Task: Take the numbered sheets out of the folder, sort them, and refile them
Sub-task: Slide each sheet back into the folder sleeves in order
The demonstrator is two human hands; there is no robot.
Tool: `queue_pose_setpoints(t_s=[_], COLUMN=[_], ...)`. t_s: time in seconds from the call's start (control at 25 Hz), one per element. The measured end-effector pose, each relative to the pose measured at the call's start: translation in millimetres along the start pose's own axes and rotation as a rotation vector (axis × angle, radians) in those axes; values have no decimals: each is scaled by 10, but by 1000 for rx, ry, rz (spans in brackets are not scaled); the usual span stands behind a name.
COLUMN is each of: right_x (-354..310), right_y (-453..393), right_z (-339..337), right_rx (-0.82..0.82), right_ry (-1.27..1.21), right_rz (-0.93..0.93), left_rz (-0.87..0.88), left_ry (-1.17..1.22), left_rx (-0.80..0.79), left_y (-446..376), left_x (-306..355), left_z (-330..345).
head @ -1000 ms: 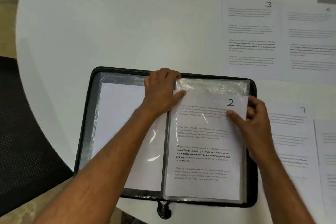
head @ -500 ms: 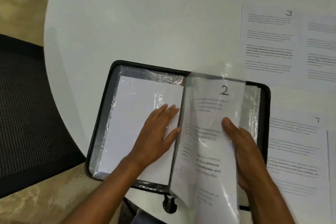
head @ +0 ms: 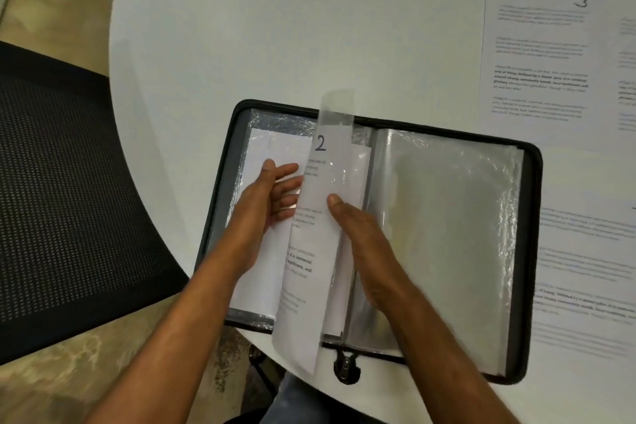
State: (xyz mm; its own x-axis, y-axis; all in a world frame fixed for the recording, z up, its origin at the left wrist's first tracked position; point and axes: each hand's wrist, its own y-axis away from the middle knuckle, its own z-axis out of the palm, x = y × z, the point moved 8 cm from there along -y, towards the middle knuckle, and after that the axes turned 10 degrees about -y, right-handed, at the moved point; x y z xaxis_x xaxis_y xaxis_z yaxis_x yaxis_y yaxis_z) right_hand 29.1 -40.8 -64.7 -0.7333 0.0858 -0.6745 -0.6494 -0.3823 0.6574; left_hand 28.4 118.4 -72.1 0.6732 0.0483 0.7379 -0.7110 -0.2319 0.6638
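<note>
Sleeve with sheet 2 (head: 318, 217) now upright mid-turn, text half-hidden.
</note>
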Motion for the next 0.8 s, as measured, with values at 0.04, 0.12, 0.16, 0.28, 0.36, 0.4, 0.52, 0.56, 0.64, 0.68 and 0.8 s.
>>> queue_pose_setpoints(t_s=[0.04,0.12,0.16,0.28,0.36,0.4,0.52,0.56,0.64,0.68,0.8], right_x=[52,67,69,129,258,336,436,454,468,461,329], right_y=[-29,-41,-58,-87,-136,-151,-159,-156,-162,-163,-112], right_z=[52,153,197,210,190,174,152,147,131,128,76], right_rx=[-8,-53,-84,-108,-126,-130,-117,-114,-120,-128,-92], right_ry=[52,247,346,578,717,825,1211,1283,1316,1289,1063], right_rz=[12,-18,-35,-124,-159,-190,-373,-408,-425,-428,-484], left_rz=[-12,-35,-48,-122,-153,-145,-67,-47,-7,21,84], left_ry=[2,-11,-40,-127,-167,-199,-274,-303,-401,-520,-948], left_rx=[35,81,100,184,241,270,327,334,358,372,395], left_y=[-17,-11,7,102,107,110,75,83,89,82,32], left_x=[-8,-36,-68,-112,-148,-126,-135,-117,-79,-47,13], left_z=[-74,-183,-228,-334,-413,-441,-531,-543,-580,-598,-575])
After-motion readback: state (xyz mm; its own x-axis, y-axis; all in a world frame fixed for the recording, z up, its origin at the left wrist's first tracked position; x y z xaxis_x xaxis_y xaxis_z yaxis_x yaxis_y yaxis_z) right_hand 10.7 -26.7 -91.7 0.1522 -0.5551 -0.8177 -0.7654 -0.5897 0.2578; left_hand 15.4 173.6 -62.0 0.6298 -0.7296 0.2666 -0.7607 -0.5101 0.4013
